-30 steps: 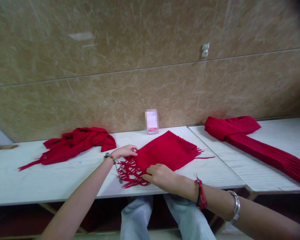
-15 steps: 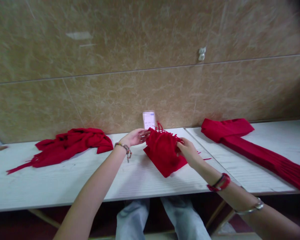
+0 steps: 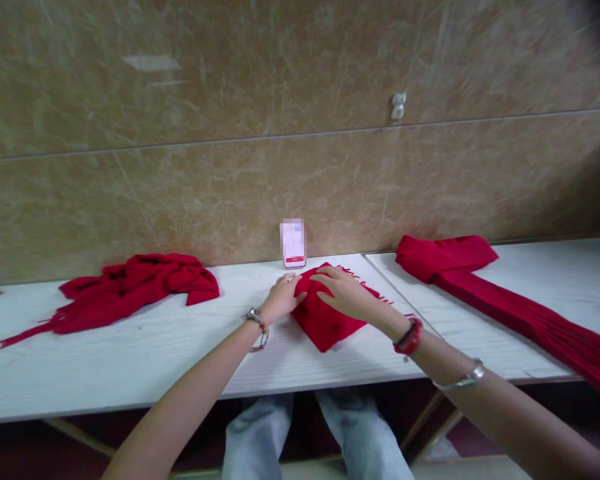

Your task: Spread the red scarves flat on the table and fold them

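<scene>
A red fringed scarf (image 3: pixel 325 327), folded into a compact square-like bundle, lies on the white table in front of me. Its fringe spreads toward the far right. My left hand (image 3: pixel 283 298) rests along the scarf's left edge, thumb apart from the fingers, a ring and a beaded bracelet on it. Across the top of the cloth lies my right hand (image 3: pixel 347 293), its fingers stretched out and spread. Both hands touch the fabric, and their palms partly hide it.
On the left sits a crumpled red scarf (image 3: pixel 140 293). To the right a long folded red scarf (image 3: pixel 500 300) runs over the table's (image 3: pixel 180 373) front edge. A phone (image 3: pixel 293 247) leans against the tiled wall (image 3: pixel 230 193) behind the bundle.
The raised, fringed part of the scarf has come down flat onto the bundle. My right hand has moved left onto the cloth and spread its fingers; the left presses at the edge.
</scene>
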The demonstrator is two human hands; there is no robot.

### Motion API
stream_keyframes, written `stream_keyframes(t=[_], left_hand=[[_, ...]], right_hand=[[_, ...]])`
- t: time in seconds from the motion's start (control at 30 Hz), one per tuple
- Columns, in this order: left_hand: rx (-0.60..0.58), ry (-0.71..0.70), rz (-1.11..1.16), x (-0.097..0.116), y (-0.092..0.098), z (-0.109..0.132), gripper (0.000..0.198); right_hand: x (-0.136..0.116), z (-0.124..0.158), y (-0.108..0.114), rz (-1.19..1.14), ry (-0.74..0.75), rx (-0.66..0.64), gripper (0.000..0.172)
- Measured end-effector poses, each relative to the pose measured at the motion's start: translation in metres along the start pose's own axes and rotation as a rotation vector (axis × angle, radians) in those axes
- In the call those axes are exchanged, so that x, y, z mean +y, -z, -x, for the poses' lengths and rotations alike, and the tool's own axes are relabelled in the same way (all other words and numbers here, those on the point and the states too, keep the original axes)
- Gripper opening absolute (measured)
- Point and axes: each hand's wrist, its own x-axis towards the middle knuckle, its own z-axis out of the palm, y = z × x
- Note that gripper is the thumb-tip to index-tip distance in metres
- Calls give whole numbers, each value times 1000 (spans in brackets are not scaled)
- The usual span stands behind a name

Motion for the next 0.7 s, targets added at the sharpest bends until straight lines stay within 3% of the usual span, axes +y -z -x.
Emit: stream_keyframes(t=[0.1, 0.2, 0.33, 0.4, 0.47, 0.53, 0.63, 0.7], left_hand=[[-30, 120, -63, 4, -14, 11, 53], [-85, 184, -56, 3, -23, 19, 52], [-65, 222, -52, 1, -27, 21, 49], [-16, 201, -64, 3, -26, 22, 48], [46, 111, -87, 8, -24, 25, 51], [49, 11, -98, 12, -23, 30, 60], [-96, -19, -76, 16, -22, 36, 73], [-174, 12, -66, 14, -22, 39, 79]], right_hand=[[4, -18, -13, 144, 159, -275, 23], [35, -19, -12, 296, 196, -406, 24], [86, -13, 13, 470, 26, -459, 24], [94, -14, 24, 456, -78, -421, 26], [84, -15, 26, 343, -88, -323, 29], [63, -15, 19, 187, 15, -242, 29], [37, -8, 5, 69, 203, -313, 23], [35, 1, 1, 116, 219, -390, 21]])
